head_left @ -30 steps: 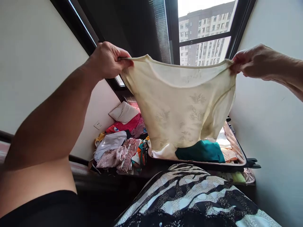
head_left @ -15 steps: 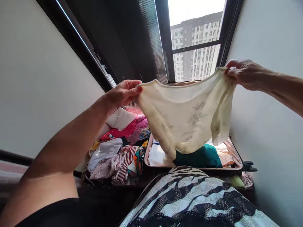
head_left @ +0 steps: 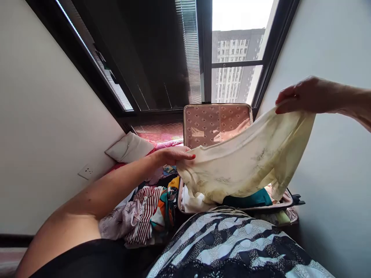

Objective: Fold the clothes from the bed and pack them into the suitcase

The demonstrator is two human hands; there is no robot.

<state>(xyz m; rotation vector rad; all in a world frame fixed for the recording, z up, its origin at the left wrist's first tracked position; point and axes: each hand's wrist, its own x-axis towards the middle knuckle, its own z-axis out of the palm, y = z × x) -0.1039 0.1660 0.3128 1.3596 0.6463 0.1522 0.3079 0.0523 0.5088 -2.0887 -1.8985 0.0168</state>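
My left hand point(head_left: 175, 155) pinched one upper end of the sheer cream top with faint grey plant prints point(head_left: 232, 166) between thumb and fingers; my right hand point(head_left: 301, 96), higher, pinched the other. The top sagged slantwise above the open, pink-lined suitcase point(head_left: 199, 119), partly hiding the folded dark-teal cloth point(head_left: 252, 200). I judged that my uneven hold could crease the thin fabric, and a loosened pinch could let one end drop in a bunch.
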